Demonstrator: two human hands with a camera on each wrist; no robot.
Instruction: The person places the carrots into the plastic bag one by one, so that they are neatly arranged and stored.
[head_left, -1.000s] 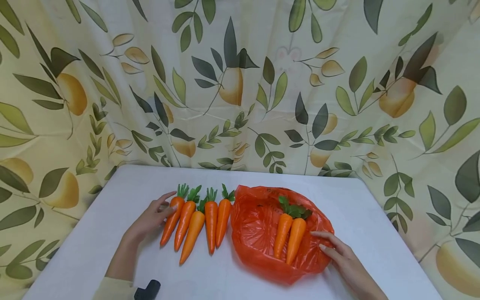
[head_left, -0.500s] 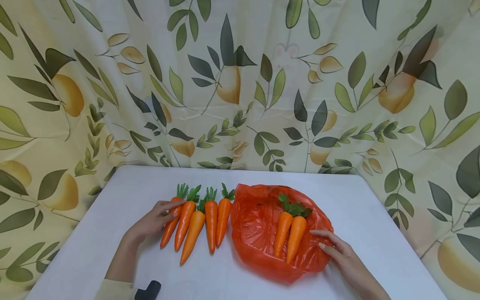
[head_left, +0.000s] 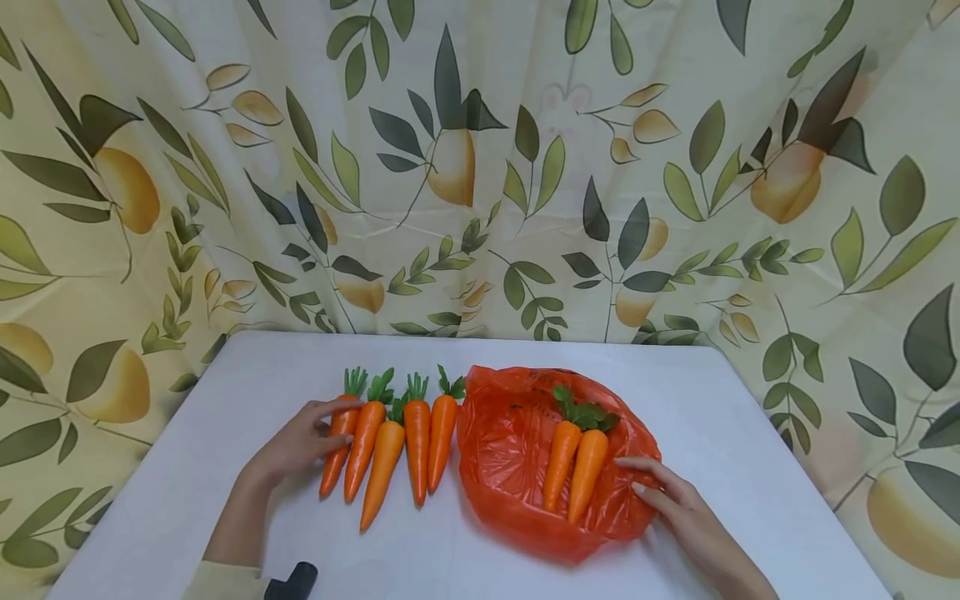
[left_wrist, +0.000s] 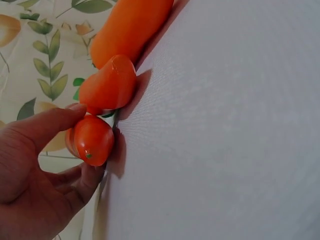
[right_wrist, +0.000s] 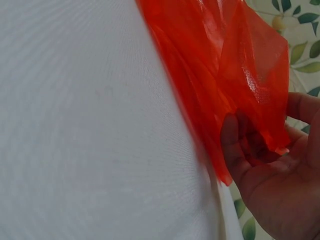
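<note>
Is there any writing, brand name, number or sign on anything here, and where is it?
No readable words, brands, numbers or signs anywhere.
Red plastic bag: dark marks near its far rim, too small to tell whether they are print.
Carrots: no lettering visible.
Curtain: printed leaves and fruit, no readable letters.

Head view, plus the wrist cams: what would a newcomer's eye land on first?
Probably the red plastic bag, right of centre on the white table, with two carrots lying in it and the right hand holding its right edge. Next, the five-carrot row left of it, the left hand gripping the leftmost. Behind hangs a leaf-and-fruit-print curtain.
</note>
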